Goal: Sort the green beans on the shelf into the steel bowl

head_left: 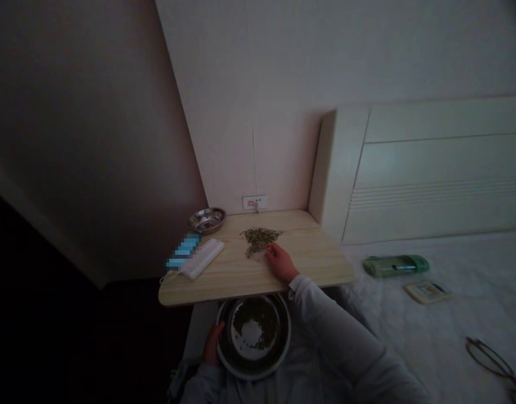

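Observation:
My right hand (282,264) reaches over the small wooden table, its fingers bent together at the near right edge of a loose pile of small greenish-brown grains (262,235). Whether a grain is between those fingertips is too small to tell. Below the table's front edge, my left hand (213,343) grips the left rim of a round bowl (258,375) at my lap. More of the dark green grains lie in this bowl, mostly along its far and right side, with a pale patch of bottom showing. The thumb is over the rim; the other left fingers are hidden.
On the wooden table (325,264) stand a shiny metal bowl (207,220), a white power strip (203,258) and a blurred-out blue screen (183,251). A wall socket (254,202) is behind. On the bed lie a green case (395,265), a cream-coloured flat object (428,292) and glasses (489,358).

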`<action>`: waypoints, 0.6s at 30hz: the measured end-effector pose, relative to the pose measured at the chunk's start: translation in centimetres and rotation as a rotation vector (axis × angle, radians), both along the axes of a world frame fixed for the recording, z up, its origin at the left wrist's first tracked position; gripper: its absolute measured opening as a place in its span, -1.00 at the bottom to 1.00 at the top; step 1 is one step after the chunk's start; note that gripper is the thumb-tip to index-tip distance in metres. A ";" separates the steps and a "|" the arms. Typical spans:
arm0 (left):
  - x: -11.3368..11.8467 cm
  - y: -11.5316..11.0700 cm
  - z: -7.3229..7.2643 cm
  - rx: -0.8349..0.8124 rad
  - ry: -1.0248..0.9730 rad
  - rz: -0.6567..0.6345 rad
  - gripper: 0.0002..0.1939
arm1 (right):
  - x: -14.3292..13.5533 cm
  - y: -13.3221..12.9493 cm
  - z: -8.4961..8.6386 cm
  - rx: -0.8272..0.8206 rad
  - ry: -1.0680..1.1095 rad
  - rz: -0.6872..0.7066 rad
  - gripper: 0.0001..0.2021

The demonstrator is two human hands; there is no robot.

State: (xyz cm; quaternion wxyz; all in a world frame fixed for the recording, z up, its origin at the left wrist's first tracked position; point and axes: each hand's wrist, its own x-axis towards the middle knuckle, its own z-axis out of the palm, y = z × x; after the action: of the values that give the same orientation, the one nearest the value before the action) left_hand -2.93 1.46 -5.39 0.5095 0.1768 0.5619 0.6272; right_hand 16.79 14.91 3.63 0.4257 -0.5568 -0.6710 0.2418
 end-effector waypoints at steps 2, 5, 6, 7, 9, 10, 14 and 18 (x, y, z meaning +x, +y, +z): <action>-0.2 -0.1 0.0 -0.001 -0.001 -0.017 -0.91 | 0.1 0.6 0.1 0.006 0.014 -0.017 -0.75; -0.3 -0.4 0.2 -0.013 -0.019 -0.056 -0.90 | 0.2 1.6 0.2 0.020 0.018 -0.045 -0.74; -0.3 -0.4 0.3 -0.015 -0.020 -0.061 -0.90 | 0.2 1.9 0.2 0.026 0.016 -0.053 -0.74; -0.3 -0.5 0.4 -0.012 -0.014 -0.061 -0.90 | 0.1 2.1 0.2 0.032 0.014 -0.062 -0.74; -0.2 -0.6 0.6 0.003 0.010 -0.066 -0.91 | -0.1 2.5 0.2 0.041 0.006 -0.075 -0.75; -0.2 -0.7 0.6 0.007 0.023 -0.067 -0.91 | -0.2 2.5 0.1 0.044 0.002 -0.082 -0.75; -0.5 -0.9 0.0 0.018 0.071 -0.054 -0.91 | -0.7 2.5 -0.1 0.055 -0.021 -0.102 -0.75; -1.1 -0.9 -1.2 0.040 0.084 -0.095 -0.90 | -0.9 2.3 -0.1 0.087 -0.054 -0.100 -0.73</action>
State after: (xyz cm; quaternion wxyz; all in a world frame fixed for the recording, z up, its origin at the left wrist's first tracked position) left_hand -4.03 0.58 -6.55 0.5110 0.2394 0.5612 0.6054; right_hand 15.86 17.26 3.55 0.4429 -0.5769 -0.6634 0.1758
